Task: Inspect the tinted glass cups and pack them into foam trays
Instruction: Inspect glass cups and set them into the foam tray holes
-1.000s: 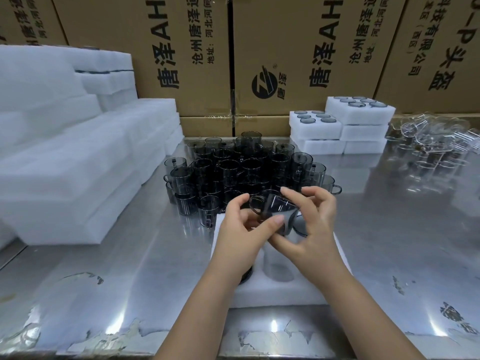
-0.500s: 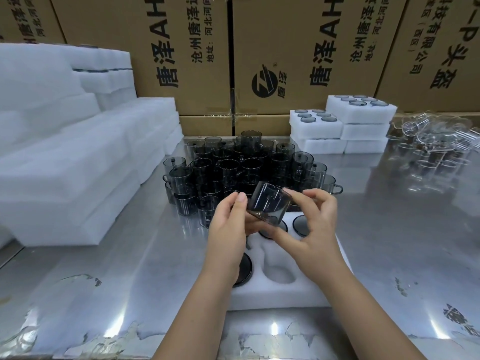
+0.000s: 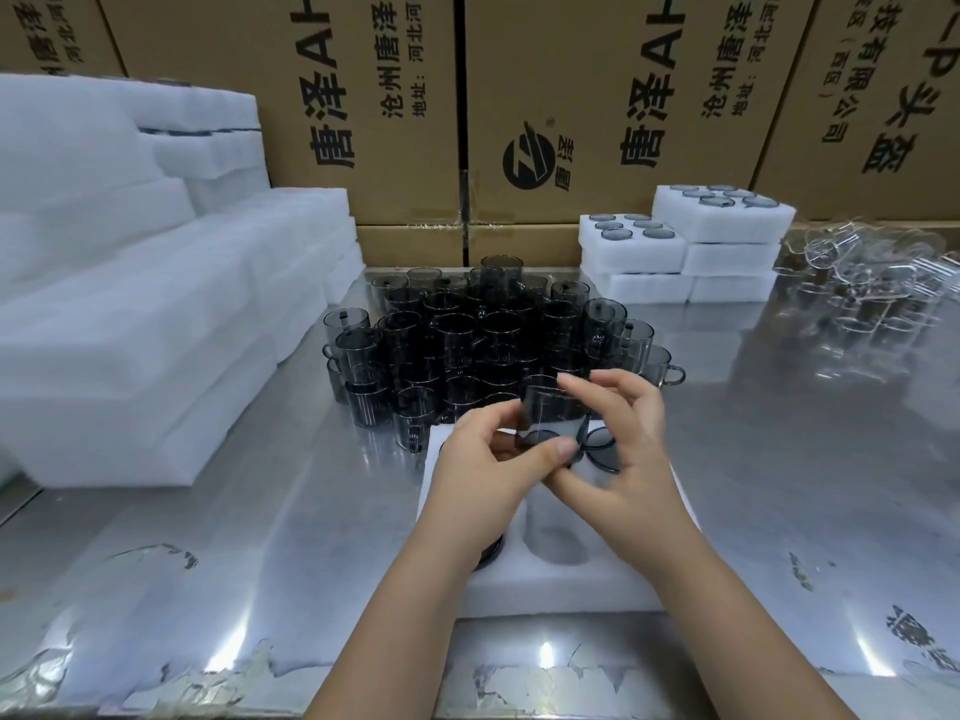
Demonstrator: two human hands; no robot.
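Pinching tinted cup (image 3: 550, 407) between left hand (image 3: 483, 475) and right hand (image 3: 628, 459) above foam tray (image 3: 545, 589); risks slipping, chipping packed cups (image 3: 605, 454) beneath.

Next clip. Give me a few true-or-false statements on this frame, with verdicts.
1. The left hand and the right hand hold one tinted cup above the foam tray. True.
2. Every hole in that tray is filled. False: a hole near the front is empty.
3. At the back right, filled trays are stacked before the cardboard boxes. True.
4. The clear glasses lie on the left. False: they lie on the right; foam stacks are on the left.
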